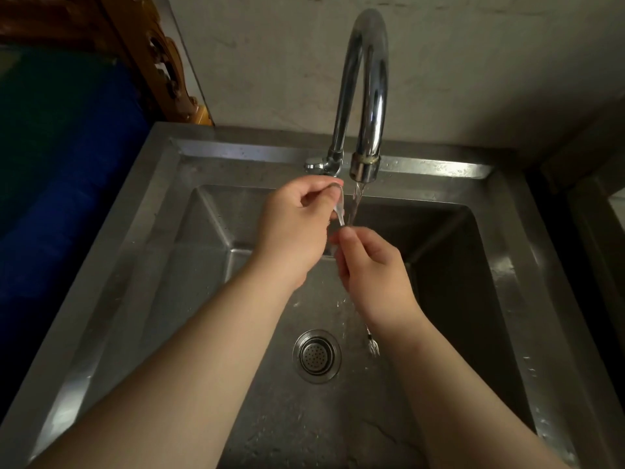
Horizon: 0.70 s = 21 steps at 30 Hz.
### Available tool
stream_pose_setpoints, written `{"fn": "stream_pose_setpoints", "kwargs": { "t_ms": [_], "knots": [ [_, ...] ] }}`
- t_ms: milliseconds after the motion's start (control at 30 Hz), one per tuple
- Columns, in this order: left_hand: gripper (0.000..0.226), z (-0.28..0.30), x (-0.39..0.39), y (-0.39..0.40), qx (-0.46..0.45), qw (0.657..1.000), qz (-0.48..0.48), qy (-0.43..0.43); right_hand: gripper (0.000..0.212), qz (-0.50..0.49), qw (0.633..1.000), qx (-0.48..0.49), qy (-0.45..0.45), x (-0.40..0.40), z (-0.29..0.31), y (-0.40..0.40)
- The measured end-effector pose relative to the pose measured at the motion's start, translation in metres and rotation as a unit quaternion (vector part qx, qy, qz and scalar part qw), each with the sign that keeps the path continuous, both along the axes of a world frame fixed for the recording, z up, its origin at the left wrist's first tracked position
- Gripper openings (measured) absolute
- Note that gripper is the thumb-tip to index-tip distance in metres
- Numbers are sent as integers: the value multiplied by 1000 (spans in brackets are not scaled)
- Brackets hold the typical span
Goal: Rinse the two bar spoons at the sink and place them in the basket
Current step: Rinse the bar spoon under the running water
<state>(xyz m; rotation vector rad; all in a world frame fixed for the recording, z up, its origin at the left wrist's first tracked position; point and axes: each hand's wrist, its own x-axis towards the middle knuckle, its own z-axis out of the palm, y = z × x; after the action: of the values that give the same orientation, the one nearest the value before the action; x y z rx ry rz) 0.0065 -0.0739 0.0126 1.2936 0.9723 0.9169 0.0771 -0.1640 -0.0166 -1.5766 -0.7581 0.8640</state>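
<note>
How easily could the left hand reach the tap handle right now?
Probably yes. The left hand is just below the tap handle with nothing between them, but its fingers are pinched on the bar spoon, so it would need to let go first.

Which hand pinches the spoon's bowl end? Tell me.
The left hand, up beside the running faucet. The right hand grips lower along the bar spoon, whose forked end pokes out below its wrist.

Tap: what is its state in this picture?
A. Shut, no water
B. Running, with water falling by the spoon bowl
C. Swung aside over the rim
B: a stream falls from the tap beside the spoon bowl that the left hand holds.
</note>
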Motion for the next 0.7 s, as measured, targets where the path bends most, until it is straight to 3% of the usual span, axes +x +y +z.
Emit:
{"fn": "stream_pose_setpoints", "kwargs": {
  "t_ms": [133, 333, 433, 567, 700],
  "knots": [
    [17, -9, 0, -4, -58, 998, 16, -28, 28, 5, 998, -27, -61, 5, -2, -4],
    [15, -20, 8, -19, -126, 990, -25, -50, 31, 15, 998, -28, -54, 14, 4, -3],
    [15, -20, 7, -14, -140, 988, 18, -69, 30, 40, 994, -80, -62, 20, -1, -14],
    [16, -21, 0, -1, -194, 967, 109, -122, 27, 81, 978, -154, -117, 24, -4, -22],
    [8, -34, -4, -18, -202, 971, 79, -103, 29, 93, 961, -136, -220, 26, 7, 0]
  ]
}}
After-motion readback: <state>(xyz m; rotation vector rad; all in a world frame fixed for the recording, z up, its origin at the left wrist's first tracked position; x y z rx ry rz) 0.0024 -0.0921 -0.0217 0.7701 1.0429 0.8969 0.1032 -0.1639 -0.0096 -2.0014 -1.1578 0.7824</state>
